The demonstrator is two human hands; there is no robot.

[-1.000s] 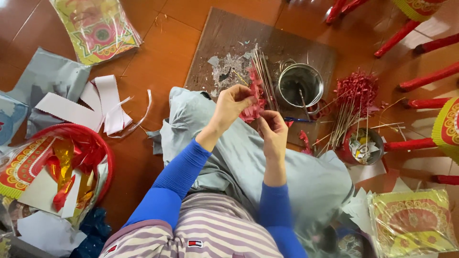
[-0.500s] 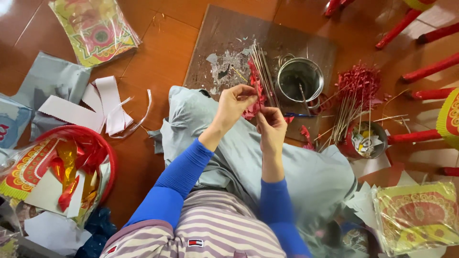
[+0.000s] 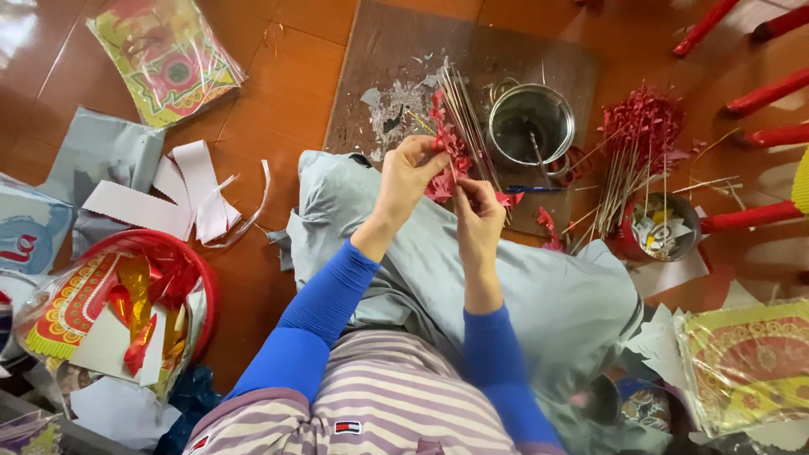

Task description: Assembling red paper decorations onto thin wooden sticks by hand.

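Observation:
My left hand [image 3: 409,173] and my right hand [image 3: 479,211] are raised together over my lap, both pinching a bunch of red cut paper [image 3: 445,160] wrapped on a thin stick. Small red paper scraps [image 3: 510,200] lie just right of my right hand. A bundle of thin bamboo sticks [image 3: 464,118] rests on the dark board [image 3: 396,50] right behind my hands. My sleeves are blue, and a grey cloth [image 3: 556,295] covers my lap.
A metal pot [image 3: 531,125] stands on the board. A red tin [image 3: 653,232] holds sticks with red paper tops [image 3: 640,126]. White paper strips [image 3: 168,198] lie to the left. A red basket [image 3: 118,299] of printed papers sits at lower left. Red stool legs [image 3: 758,93] stand at right.
My hands have stayed together on the red paper with only small finger movements. The view has shifted slightly.

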